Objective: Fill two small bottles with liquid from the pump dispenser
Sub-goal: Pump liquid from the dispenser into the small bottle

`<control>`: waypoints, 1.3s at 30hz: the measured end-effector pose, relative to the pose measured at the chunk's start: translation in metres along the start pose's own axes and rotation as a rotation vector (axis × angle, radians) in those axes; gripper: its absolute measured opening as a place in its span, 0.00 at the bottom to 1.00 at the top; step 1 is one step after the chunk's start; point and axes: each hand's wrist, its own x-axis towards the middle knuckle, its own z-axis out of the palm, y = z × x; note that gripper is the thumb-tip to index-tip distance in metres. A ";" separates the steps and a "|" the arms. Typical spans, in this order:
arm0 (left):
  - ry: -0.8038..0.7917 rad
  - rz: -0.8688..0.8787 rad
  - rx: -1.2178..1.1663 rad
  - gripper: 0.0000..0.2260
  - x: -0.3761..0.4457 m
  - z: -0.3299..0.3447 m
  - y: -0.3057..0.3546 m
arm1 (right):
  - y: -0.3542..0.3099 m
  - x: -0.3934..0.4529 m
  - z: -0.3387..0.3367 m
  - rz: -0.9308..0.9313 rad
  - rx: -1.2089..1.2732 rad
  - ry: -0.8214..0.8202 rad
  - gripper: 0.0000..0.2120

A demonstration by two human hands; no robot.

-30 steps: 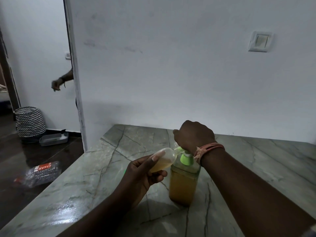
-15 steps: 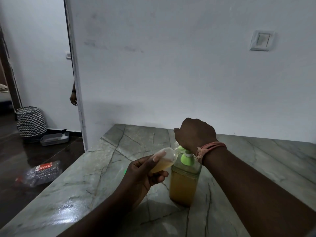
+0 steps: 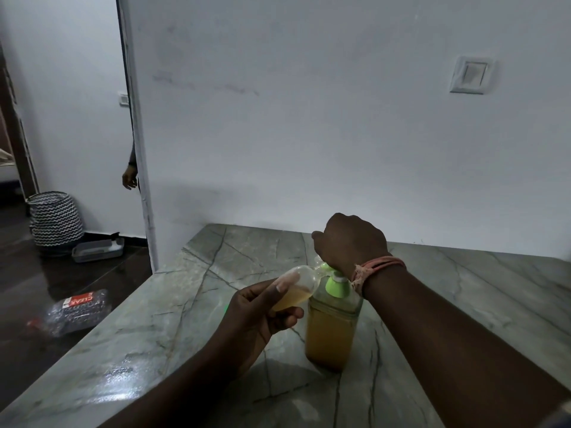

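Note:
A clear pump dispenser [image 3: 330, 332] with a green pump top, holding amber liquid, stands on the marble counter [image 3: 173, 329]. My right hand [image 3: 350, 240] sits on the pump head from above, fingers curled over it, hiding the nozzle. My left hand [image 3: 256, 310] grips a small clear bottle [image 3: 296, 288], tilted with its mouth against the pump spout. The small bottle holds some amber liquid in its lower side. A second small bottle is not in view.
A white wall with a switch plate [image 3: 469, 75] rises behind the counter. Left of the counter's edge the dark floor holds a zigzag-patterned basket [image 3: 55, 219], a grey tray [image 3: 97, 250] and a plastic packet [image 3: 77, 310]. Another person's hand [image 3: 129, 177] shows past the wall corner.
My right hand has risen slightly on the pump head. The small bottle stays at the spout. The other person's hand has dropped lower beside the wall corner.

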 end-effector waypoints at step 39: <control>0.035 -0.013 0.000 0.22 0.002 -0.002 -0.005 | -0.002 0.003 -0.007 -0.078 -0.029 -0.012 0.16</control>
